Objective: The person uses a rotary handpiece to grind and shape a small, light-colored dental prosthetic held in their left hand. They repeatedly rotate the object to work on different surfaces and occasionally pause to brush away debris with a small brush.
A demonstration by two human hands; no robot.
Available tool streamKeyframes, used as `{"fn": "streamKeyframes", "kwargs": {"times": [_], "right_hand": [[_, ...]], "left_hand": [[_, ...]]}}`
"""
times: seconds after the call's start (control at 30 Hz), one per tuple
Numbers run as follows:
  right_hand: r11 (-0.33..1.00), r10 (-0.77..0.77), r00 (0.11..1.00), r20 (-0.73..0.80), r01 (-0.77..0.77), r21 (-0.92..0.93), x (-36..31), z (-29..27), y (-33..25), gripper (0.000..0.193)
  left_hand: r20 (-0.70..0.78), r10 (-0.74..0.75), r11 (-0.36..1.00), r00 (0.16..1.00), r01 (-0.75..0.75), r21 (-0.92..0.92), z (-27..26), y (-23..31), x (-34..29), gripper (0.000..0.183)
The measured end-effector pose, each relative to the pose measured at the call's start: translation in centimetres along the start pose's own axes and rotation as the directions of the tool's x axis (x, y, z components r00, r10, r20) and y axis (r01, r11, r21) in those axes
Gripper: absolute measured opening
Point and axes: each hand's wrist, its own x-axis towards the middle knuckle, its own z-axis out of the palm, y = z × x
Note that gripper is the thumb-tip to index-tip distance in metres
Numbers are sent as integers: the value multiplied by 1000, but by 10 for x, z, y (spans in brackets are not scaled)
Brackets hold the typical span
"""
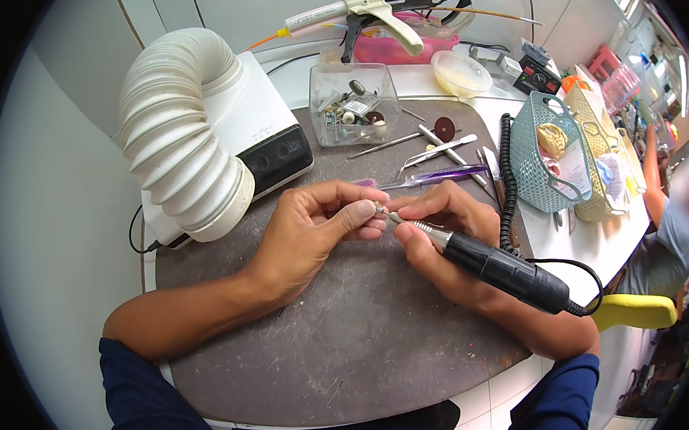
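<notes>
Over the middle of the grey work mat my two hands meet. Between thumb and fingertips, my left hand pinches a small pale piece; its exact kind is too small to make out. My right hand is closed around a black and silver rotary handpiece, gripped near its metal nose like a pen. The handpiece's tip points left and reaches the small piece, or very near it; I cannot tell whether they touch. Just beyond my fingers lie a purple-handled brush and a white-handled knife.
A white ribbed hose on a white box unit stands left. Behind are a clear bin of small parts, a dispensing gun and a pink tray. Teal and cream baskets stand right; a coiled black cord runs alongside. Another person sits far right.
</notes>
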Motion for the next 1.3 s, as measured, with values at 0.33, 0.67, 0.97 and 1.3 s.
{"fn": "streamKeyframes", "kwargs": {"times": [0.33,0.67,0.97,1.3], "right_hand": [[986,-168,981,-96,168,-3,4,3,11,13],[988,-152,982,-112,153,0,3,3,11,14],[993,-121,987,-107,118,-30,3,4,9,14],[967,-257,956,-141,253,-44,5,2,13,16]], "left_hand": [[-12,-33,999,999,33,-6,3,1,1,23],[7,-39,999,999,39,-12,1,1,2,21],[21,-41,999,999,41,-5,0,2,2,23],[13,-64,997,998,64,-31,1,3,3,24]]}}
